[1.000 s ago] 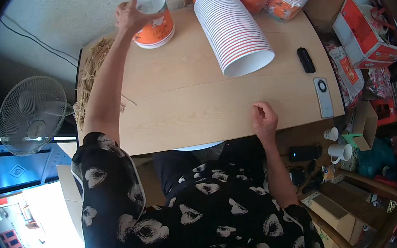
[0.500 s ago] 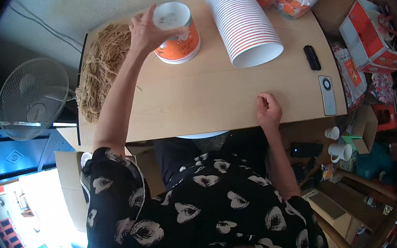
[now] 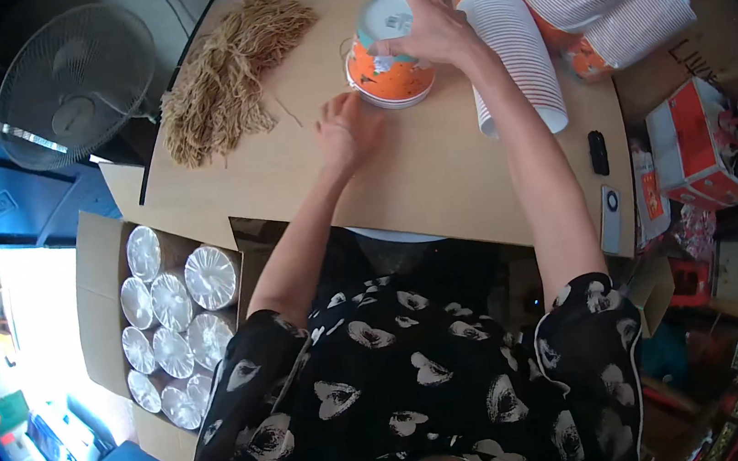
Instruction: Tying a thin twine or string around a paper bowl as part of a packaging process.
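As I look down through the head camera, the orange paper tub [image 3: 389, 79] stands upside down on the table [image 3: 421, 169], toward the far edge and near the middle, white base up and rim on the wood. My right hand [image 3: 434, 27] is at its right side, thumb and fingers spread wide across the base; I cannot tell whether they grip it. My left hand [image 3: 347, 130] sits just beside the rim at the near left, fingers loosely bent and blurred, and I cannot tell whether it holds anything. Left of both lies a heap of tan, noodle-like strands [image 3: 227, 87]. Right of the tub, a nested stack of tubs [image 3: 520, 51] lies on its side, partly behind my right forearm. Farther right, nearer me, are a small black object [image 3: 597, 153] and a phone [image 3: 611, 224]. At the near left, an open cardboard box [image 3: 102, 305] holds plastic-wrapped cylinders [image 3: 170, 301].
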`<action>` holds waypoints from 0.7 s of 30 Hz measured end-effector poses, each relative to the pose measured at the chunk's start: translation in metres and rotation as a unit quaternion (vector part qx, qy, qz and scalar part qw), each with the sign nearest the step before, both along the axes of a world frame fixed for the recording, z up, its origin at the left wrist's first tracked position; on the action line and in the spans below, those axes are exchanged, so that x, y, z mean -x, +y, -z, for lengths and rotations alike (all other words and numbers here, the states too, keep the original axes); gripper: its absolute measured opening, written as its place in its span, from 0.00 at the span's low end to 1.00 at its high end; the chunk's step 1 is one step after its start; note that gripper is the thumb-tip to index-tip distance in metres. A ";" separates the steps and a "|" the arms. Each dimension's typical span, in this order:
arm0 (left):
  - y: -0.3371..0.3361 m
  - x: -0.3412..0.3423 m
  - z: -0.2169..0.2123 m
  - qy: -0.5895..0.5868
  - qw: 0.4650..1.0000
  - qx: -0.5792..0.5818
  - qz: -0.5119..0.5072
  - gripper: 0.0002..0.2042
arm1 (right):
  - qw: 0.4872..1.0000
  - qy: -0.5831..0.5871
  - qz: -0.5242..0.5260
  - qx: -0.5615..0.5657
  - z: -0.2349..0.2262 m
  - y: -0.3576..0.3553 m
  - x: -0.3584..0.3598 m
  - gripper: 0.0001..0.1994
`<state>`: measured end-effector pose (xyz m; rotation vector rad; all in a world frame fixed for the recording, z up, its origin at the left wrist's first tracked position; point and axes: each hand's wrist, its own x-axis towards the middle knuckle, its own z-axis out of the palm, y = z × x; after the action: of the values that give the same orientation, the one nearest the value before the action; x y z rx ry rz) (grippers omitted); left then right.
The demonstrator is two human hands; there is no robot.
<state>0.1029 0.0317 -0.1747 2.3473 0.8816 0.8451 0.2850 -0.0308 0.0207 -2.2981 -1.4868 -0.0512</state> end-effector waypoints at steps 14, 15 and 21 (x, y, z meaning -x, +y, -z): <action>0.001 0.023 -0.013 -0.242 0.922 0.303 -0.010 0.22 | 0.952 0.303 -0.029 -0.008 0.013 -0.008 -0.022 0.54; 0.001 0.026 -0.020 -0.284 0.840 0.459 0.062 0.21 | 0.951 0.303 -0.025 -0.053 0.016 -0.015 -0.020 0.53; 0.000 0.025 -0.015 -0.349 0.696 0.603 0.171 0.15 | 0.950 0.304 -0.064 -0.042 0.018 -0.038 -0.025 0.58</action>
<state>0.0780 0.0317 -0.1595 0.8365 0.3766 0.5867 0.3102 -0.0687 0.0026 -1.8926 -1.2625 0.5683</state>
